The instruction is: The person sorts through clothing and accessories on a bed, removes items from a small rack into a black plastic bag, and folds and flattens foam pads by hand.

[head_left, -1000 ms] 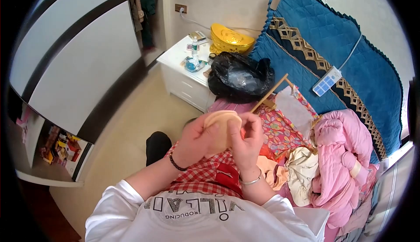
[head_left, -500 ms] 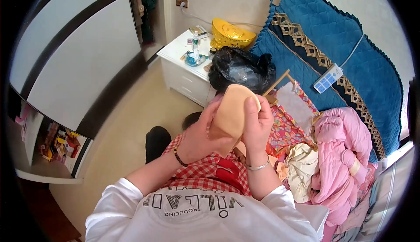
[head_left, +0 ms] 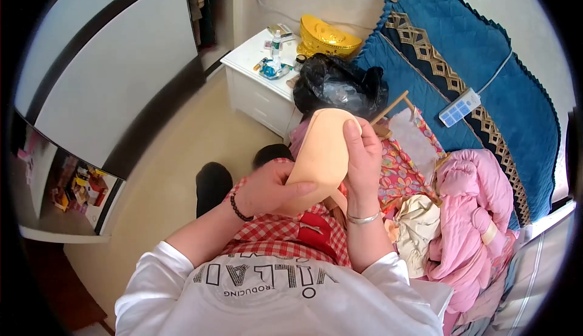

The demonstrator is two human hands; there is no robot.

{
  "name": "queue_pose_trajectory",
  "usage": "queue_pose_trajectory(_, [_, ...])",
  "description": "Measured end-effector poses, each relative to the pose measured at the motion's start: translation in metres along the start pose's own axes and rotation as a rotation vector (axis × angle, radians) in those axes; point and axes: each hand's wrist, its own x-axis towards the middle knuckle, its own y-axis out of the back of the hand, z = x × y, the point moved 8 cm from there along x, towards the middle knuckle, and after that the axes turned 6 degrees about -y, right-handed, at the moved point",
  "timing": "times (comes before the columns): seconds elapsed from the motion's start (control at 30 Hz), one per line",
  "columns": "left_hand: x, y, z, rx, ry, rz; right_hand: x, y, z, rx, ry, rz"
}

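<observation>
A smooth peach-coloured cloth piece [head_left: 322, 150], shaped like a padded cup, is held up in front of my body between both hands. My left hand [head_left: 267, 190] grips its lower left edge, thumb lying across the front and fingers hidden behind. At the upper right edge my right hand [head_left: 364, 154] pinches it between thumb and fingers. A peach strip hangs below the piece, beside my right wrist. Under it lies a red checked apron [head_left: 285, 236] over my lap.
A white nightstand [head_left: 258, 102] bears bottles and a gold ingot-shaped box [head_left: 328, 36]. Beside it sits a black plastic bag [head_left: 343, 87]. On the right are a wooden-framed floral cloth [head_left: 404, 166], cream cloth [head_left: 416, 233], pink bedding [head_left: 470, 214] and a power strip [head_left: 460, 107].
The peach piece has been raised and turned, so its broad face now shows. My right hand has moved up and right with its edge; my left hand has shifted down to its lower edge.
</observation>
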Motion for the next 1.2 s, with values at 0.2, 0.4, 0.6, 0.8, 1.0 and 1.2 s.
queue_pose_trajectory(0.2, [-0.023, 0.001, 0.046, 0.826, -0.65, 0.152, -0.005, 0.015, 0.042, 0.044, -0.211, 0.042])
queue_pose_trajectory(0.4, [-0.027, 0.008, 0.046, 0.658, -0.525, 0.132, -0.058, -0.02, 0.107, 0.112, -0.681, -0.147])
queue_pose_trajectory(0.6, [-0.018, 0.043, 0.012, -0.099, -0.176, 0.394, -0.047, 0.01, 0.1, -0.16, -0.598, -0.152])
queue_pose_trajectory(0.8, [-0.01, 0.046, 0.005, -0.119, -0.257, 0.37, -0.059, -0.023, 0.055, -0.445, -0.105, -0.269])
queue_pose_trajectory(1.0, [-0.011, 0.055, 0.01, -0.504, -0.31, 0.351, -0.062, -0.028, 0.05, -0.813, 0.024, -0.363])
queue_pose_trajectory(1.2, [-0.012, 0.041, 0.0, -0.606, -0.174, 0.023, -0.063, -0.035, 0.01, -1.029, 0.6, -0.277])
